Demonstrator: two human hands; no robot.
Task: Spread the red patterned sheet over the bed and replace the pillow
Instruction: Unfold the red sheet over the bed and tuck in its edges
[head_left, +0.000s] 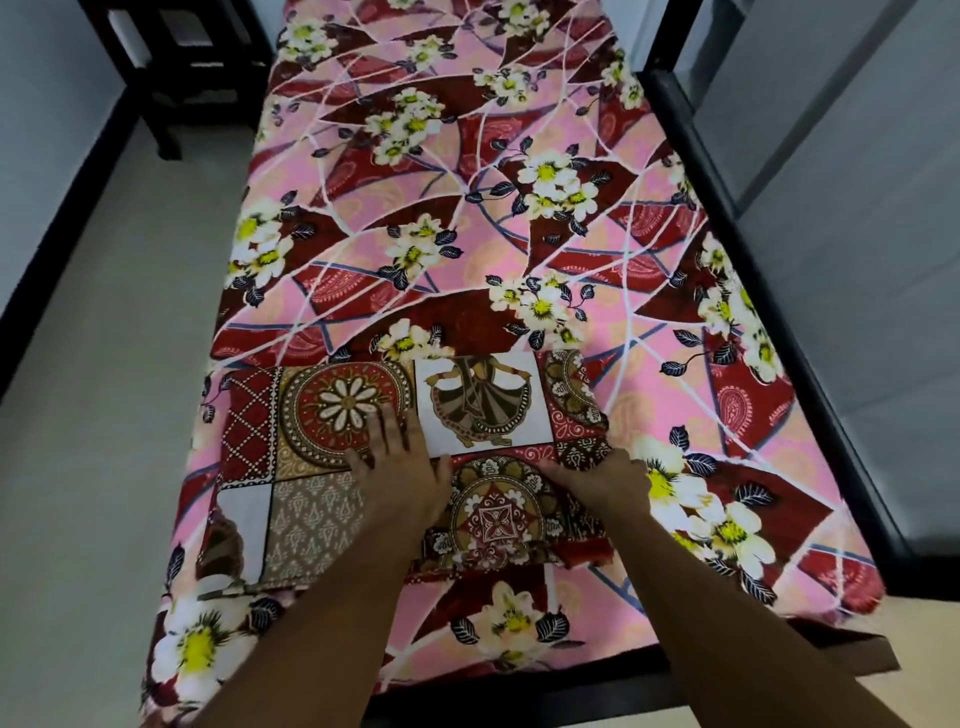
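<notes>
A folded red patterned sheet (332, 415) with medallions and a dancer panel lies on the near end of the bed. The bed (467, 208) is covered by a pink and maroon floral sheet. My left hand (400, 462) rests flat on the folded sheet near its middle, fingers spread. My right hand (602, 478) pinches the folded sheet's right edge, with cloth bunched under the fingers. No pillow is in view.
A black bed frame rail (769, 291) runs along the right side beside a grey wall. A dark wooden stool (176, 62) stands at the far left on the pale floor (104, 415). The near black rail (519, 686) crosses under my forearms.
</notes>
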